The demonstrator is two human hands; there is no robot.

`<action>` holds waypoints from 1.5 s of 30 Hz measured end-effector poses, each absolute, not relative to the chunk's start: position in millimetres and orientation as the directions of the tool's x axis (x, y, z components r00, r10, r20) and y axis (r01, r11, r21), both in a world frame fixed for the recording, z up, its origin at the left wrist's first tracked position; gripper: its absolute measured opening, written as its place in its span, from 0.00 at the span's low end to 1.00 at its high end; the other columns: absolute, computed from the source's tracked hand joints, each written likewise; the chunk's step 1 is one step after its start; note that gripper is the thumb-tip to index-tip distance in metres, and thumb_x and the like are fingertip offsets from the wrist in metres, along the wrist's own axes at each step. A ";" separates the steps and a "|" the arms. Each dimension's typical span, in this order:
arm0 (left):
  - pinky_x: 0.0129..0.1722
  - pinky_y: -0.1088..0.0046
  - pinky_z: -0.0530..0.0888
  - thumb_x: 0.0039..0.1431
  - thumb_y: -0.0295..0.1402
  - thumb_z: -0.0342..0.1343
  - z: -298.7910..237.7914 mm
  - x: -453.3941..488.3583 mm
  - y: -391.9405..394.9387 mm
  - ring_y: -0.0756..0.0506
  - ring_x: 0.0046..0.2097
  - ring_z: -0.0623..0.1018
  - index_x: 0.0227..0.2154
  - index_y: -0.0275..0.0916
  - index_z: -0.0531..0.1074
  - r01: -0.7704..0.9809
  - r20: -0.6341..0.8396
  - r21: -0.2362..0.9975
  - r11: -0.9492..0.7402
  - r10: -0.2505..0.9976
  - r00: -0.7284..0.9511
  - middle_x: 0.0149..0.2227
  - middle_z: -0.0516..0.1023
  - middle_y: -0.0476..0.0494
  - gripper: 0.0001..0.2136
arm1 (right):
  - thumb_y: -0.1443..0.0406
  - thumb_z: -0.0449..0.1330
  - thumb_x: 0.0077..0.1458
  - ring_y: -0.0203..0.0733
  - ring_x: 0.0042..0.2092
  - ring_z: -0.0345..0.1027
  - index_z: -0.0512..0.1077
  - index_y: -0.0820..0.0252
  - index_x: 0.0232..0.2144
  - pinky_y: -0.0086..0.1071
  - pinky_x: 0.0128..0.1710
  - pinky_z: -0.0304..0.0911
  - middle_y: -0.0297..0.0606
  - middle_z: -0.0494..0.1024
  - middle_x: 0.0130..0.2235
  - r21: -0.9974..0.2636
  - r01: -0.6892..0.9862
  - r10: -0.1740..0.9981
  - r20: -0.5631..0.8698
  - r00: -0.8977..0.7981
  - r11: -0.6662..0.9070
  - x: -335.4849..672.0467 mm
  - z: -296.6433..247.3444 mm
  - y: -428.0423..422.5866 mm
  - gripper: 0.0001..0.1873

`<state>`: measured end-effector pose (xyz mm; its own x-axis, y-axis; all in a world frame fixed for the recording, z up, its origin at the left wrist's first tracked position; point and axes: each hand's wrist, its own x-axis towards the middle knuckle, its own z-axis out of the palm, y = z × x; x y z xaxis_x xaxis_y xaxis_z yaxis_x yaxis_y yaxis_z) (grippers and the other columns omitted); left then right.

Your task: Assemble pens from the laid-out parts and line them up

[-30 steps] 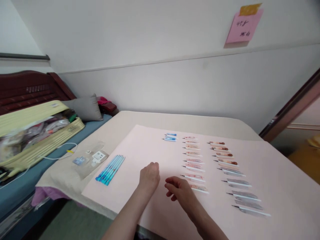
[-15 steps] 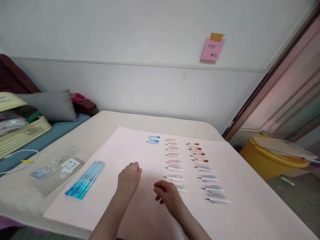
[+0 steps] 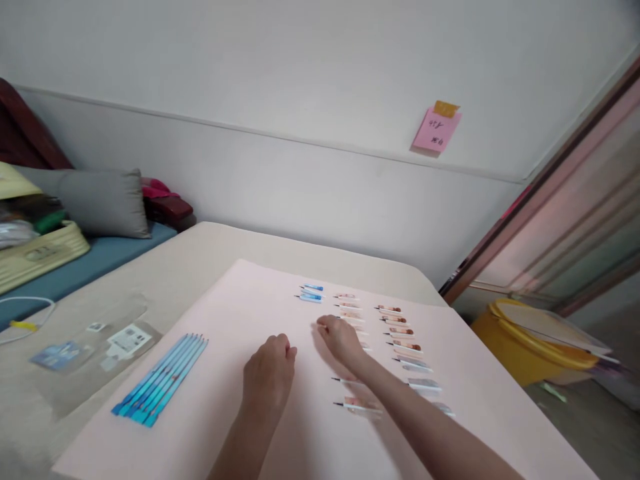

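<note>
My left hand (image 3: 270, 370) is closed, fingers curled under, above the bare middle of a pale pink sheet (image 3: 240, 300); whatever it holds, if anything, is hidden. Farther forward, my right hand (image 3: 343, 340) has its fingers pinched together, its contents not visible. It covers part of a column of thin white pen-like sticks with dark tips and pinkish wraps (image 3: 359, 405). Just beyond its fingertips lie two similar sticks with blue wraps (image 3: 311, 297). Another column, with brown and greyish wraps (image 3: 400, 331), is on the right. Several slim blue pen-like sticks (image 3: 163, 380) lie side by side at left.
Left of the sheet are clear plastic packaging with a white label (image 3: 129, 340) and a white cable (image 3: 47, 307). A yellow bin (image 3: 520, 340) stands right of the table. A pink note (image 3: 436, 130) is taped to the wall behind.
My right hand has moved forward, over the pink-wrapped column and closer to the blue-wrapped sticks. My left hand stays closed, slightly lower and farther right in view. The camera has tilted.
</note>
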<state>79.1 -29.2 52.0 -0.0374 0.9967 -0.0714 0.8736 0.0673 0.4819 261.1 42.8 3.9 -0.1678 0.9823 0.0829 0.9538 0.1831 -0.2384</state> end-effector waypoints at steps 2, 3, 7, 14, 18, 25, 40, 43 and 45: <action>0.27 0.72 0.56 0.58 0.35 0.45 52.7 77.6 -28.3 0.49 0.30 0.70 0.25 0.41 0.62 0.867 -0.080 0.493 0.078 0.996 -0.045 0.30 0.72 0.49 0.08 | 0.70 0.49 0.55 0.41 0.43 0.67 0.72 0.59 0.39 0.29 0.39 0.56 0.41 0.75 0.42 -0.184 0.968 0.985 0.069 -0.158 0.168 261.6 1.7 73.9 0.14; 0.27 0.72 0.56 0.58 0.35 0.45 53.3 76.8 -27.9 0.49 0.30 0.70 0.25 0.41 0.63 0.864 -0.085 0.497 0.084 0.995 -0.048 0.30 0.72 0.49 0.08 | 0.71 0.49 0.55 0.42 0.44 0.66 0.72 0.60 0.39 0.30 0.39 0.56 0.42 0.74 0.43 -0.158 0.974 0.986 0.064 -0.155 0.164 261.4 -0.7 87.9 0.14; 0.27 0.72 0.56 0.58 0.35 0.45 55.9 74.4 -26.3 0.49 0.30 0.70 0.26 0.41 0.63 0.859 -0.117 0.499 0.113 0.991 -0.062 0.31 0.72 0.49 0.08 | 0.74 0.48 0.54 0.45 0.48 0.61 0.69 0.62 0.43 0.31 0.41 0.56 0.45 0.71 0.46 -0.083 0.982 0.984 0.061 -0.167 0.172 256.3 -13.0 130.8 0.16; 0.27 0.71 0.56 0.58 0.34 0.45 52.9 73.7 -26.0 0.49 0.30 0.70 0.26 0.41 0.64 0.862 -0.092 0.498 0.092 0.994 -0.053 0.31 0.72 0.49 0.08 | 0.71 0.49 0.56 0.46 0.50 0.58 0.68 0.62 0.45 0.31 0.43 0.55 0.46 0.69 0.47 -0.021 0.976 0.976 0.030 -0.214 0.215 240.7 -31.5 161.4 0.15; 0.27 0.72 0.56 0.58 0.34 0.45 53.6 73.2 -27.7 0.49 0.29 0.70 0.26 0.41 0.64 0.864 -0.100 0.495 0.098 0.994 -0.055 0.31 0.72 0.49 0.08 | 0.69 0.49 0.57 0.47 0.50 0.59 0.68 0.62 0.45 0.32 0.43 0.56 0.48 0.68 0.48 0.001 0.979 0.979 0.011 -0.205 0.205 239.0 -35.4 166.4 0.15; 0.26 0.72 0.57 0.59 0.34 0.45 54.0 72.9 -27.0 0.49 0.29 0.70 0.26 0.41 0.65 0.868 -0.098 0.487 0.096 0.994 -0.055 0.31 0.72 0.49 0.08 | 0.67 0.52 0.54 0.46 0.45 0.66 0.69 0.59 0.44 0.33 0.39 0.58 0.46 0.71 0.46 0.013 0.981 0.980 -0.064 -0.190 0.192 240.0 -30.0 164.9 0.15; 0.29 0.71 0.61 0.60 0.38 0.44 65.9 45.1 -23.2 0.47 0.34 0.73 0.30 0.42 0.68 0.844 -0.082 0.501 0.191 0.982 -0.173 0.33 0.75 0.47 0.10 | 0.68 0.53 0.47 0.42 0.38 0.70 0.72 0.54 0.35 0.29 0.30 0.54 0.38 0.77 0.37 -0.063 0.965 0.952 -0.160 -0.262 0.255 207.1 -28.4 54.1 0.12; 0.28 0.71 0.61 0.60 0.38 0.44 67.3 41.6 -25.1 0.47 0.34 0.73 0.30 0.42 0.68 0.838 -0.057 0.517 0.174 0.984 -0.169 0.33 0.75 0.46 0.10 | 0.69 0.52 0.47 0.42 0.39 0.70 0.70 0.54 0.36 0.29 0.30 0.53 0.38 0.77 0.39 -0.075 0.966 0.956 -0.146 -0.256 0.247 201.0 -31.5 21.4 0.13; 0.28 0.71 0.61 0.60 0.38 0.43 67.6 41.2 -26.4 0.47 0.34 0.73 0.30 0.42 0.68 0.834 -0.047 0.527 0.165 0.985 -0.165 0.33 0.75 0.46 0.11 | 0.69 0.50 0.49 0.42 0.39 0.70 0.70 0.54 0.37 0.30 0.31 0.54 0.38 0.76 0.40 -0.081 0.969 0.960 -0.137 -0.243 0.234 198.4 -33.0 5.0 0.13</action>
<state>41.2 -26.4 67.6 -0.1647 0.9852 -0.0472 0.8339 0.1647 0.5267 198.4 5.0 -33.0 -0.2430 0.9603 -0.1370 0.9690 0.2337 -0.0807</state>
